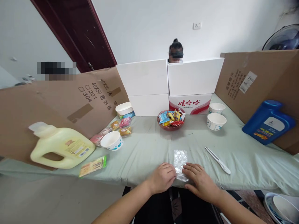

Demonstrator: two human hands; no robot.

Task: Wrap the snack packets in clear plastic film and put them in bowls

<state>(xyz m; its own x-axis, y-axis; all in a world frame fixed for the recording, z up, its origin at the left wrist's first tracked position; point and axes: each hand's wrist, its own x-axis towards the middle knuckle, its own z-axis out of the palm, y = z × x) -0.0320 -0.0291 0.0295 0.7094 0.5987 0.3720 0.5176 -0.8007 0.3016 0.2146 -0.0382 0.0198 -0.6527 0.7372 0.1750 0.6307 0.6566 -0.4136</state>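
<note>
Head view, one frame. Left hand (163, 177) rests knuckles up on the cloth at 6 o'clock, fingers curled, tips touching the left edge of a small clear plastic bag (180, 161). Right hand (198, 182) lies flatter, fingers spread slightly, tips pressing the bag's lower right corner. Neither hand grips; both pin the bag against the table. Bag is thin, crinkled, glossy, roughly rectangular, lying flat between the hands near the table's front edge.

Table cover (144, 149): pale green cloth, soft, lightly creased.

At 3 o'clock from the bag, near: a slim white pen-shaped cutter (217, 160), lying diagonally.
At 12 o'clock, well apart: a round dark red bowl (171, 127) heaped with wrapped sweets.
At 1 o'clock: two white paper bowls (216, 121), one behind the other.
At 10 o'clock: another white paper bowl (112, 140), with packaged snacks (121, 126) just behind it.
At 9 o'clock: a flat yellow snack packet (92, 166), then a pale yellow plastic jug (61, 147) on its side.
At 2 o'clock, far: a blue plastic jug (268, 122) leaning against brown cardboard (263, 77).
Behind the red bowl: white foam boxes (168, 81), a person partly hidden beyond them.
</note>
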